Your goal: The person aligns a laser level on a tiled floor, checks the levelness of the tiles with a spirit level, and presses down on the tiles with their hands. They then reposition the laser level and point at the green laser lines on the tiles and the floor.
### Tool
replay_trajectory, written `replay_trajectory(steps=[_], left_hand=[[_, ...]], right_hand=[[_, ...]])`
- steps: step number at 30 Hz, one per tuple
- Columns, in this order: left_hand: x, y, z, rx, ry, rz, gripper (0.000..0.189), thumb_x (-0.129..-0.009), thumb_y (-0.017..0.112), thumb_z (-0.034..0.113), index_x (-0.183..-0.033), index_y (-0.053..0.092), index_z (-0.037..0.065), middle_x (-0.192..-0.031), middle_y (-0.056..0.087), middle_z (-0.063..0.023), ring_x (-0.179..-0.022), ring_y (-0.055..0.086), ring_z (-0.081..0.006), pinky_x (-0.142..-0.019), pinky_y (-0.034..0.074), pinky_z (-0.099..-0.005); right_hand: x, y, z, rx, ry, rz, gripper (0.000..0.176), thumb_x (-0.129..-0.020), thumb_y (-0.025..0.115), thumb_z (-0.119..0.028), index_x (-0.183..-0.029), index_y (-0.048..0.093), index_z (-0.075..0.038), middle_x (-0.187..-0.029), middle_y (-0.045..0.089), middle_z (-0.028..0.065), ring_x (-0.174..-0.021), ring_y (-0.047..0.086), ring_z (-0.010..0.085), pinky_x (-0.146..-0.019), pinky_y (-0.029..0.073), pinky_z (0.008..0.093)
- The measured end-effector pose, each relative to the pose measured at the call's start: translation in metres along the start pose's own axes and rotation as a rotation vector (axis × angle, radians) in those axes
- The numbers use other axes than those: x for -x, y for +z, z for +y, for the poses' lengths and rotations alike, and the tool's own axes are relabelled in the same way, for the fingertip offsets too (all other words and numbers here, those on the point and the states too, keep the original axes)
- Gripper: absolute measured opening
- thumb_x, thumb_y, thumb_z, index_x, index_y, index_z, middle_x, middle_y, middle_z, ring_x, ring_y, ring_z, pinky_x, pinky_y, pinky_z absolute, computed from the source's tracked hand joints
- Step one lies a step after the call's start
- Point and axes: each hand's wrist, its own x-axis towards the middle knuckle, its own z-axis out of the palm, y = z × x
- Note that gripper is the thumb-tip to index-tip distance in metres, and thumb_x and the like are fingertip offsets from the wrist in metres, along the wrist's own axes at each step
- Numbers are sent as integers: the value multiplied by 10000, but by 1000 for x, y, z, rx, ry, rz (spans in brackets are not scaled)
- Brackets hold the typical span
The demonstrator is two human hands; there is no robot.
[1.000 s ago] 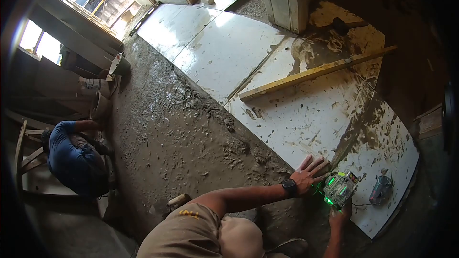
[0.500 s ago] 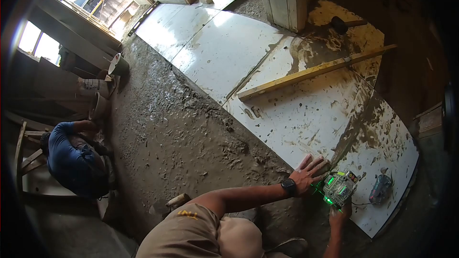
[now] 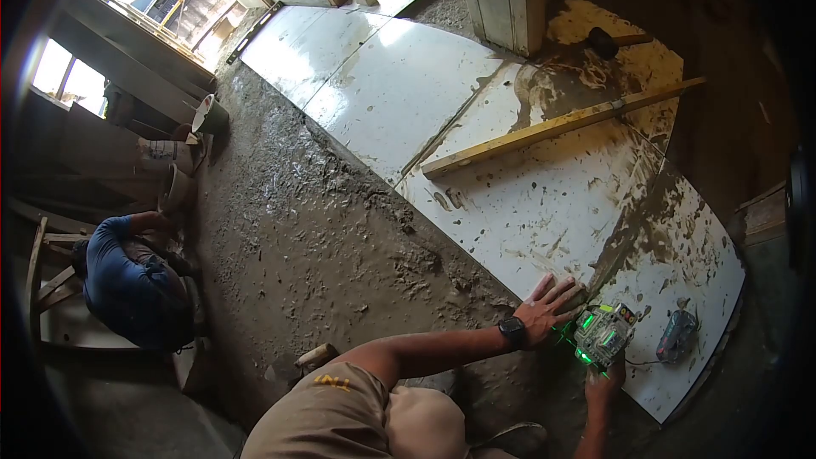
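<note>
The left hand point(image 3: 551, 306) lies flat with fingers spread on the mud-spattered white floor tile point(image 3: 527, 212), at its near edge. The right hand point(image 3: 605, 381) grips the green-glowing laser level point(image 3: 603, 336), which stands near the tile's near corner.
</note>
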Motion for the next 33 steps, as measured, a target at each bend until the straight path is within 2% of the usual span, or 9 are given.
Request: replay_trajectory(steps=[4,6,13,20,22,24,33], left_hand=[[0,1,-1,-13,8,10,601,-805,583,222,-1406,563,226,-1654,196,-119,-1537,138,-322,-1223,103,-600],[0,-2,0,10,-20,-74,615,-803,575,209,-1417,551,232,-1656,191,-115,-1538,135,-320,-1224,101,-600],[1,5,-3,6,-8,-42,624,-803,577,210,-1425,541,239,-1657,190,-109,-1539,131,-317,-1225,100,-598],[0,-2,0,21,-26,-77,550,-824,569,228,-1373,600,225,-1646,213,-120,-1539,125,-322,-1228,89,-597],[0,0,-1,16,-31,-95,537,-840,560,234,-1375,601,229,-1642,218,-124,-1539,118,-322,-1232,80,-591],[1,4,-3,-8,-4,-28,552,-814,574,241,-1365,604,222,-1647,211,-123,-1537,133,-325,-1224,97,-604],[0,4,-3,-22,4,-24,585,-822,578,255,-1406,564,236,-1648,204,-128,-1532,147,-331,-1222,107,-602]], right_hand=[[0,2,-1,24,9,4,595,-729,783,-68,-1277,567,22,-1303,586,263,-1230,532,485,-1038,425,522],[-4,-2,-6,-5,7,-3,584,-726,783,-66,-1266,575,17,-1290,594,259,-1219,540,483,-1031,429,522],[-5,-2,-9,-45,36,9,537,-717,790,-122,-1209,610,-2,-1235,615,249,-1159,561,486,-996,440,542],[-5,-1,-6,-48,30,10,544,-731,782,-84,-1237,600,-2,-1290,598,246,-1207,548,480,-1021,436,531],[-5,-2,-4,-19,-24,-8,531,-767,762,-159,-1253,606,-12,-1281,607,243,-1201,551,476,-1020,431,542],[-5,-4,-6,-13,-9,-15,531,-761,766,-151,-1248,608,-13,-1280,608,242,-1199,552,475,-1024,431,542],[-7,-6,-11,-31,22,-4,560,-721,779,-87,-1244,596,-5,-1266,610,248,-1186,559,478,-1012,441,532]])
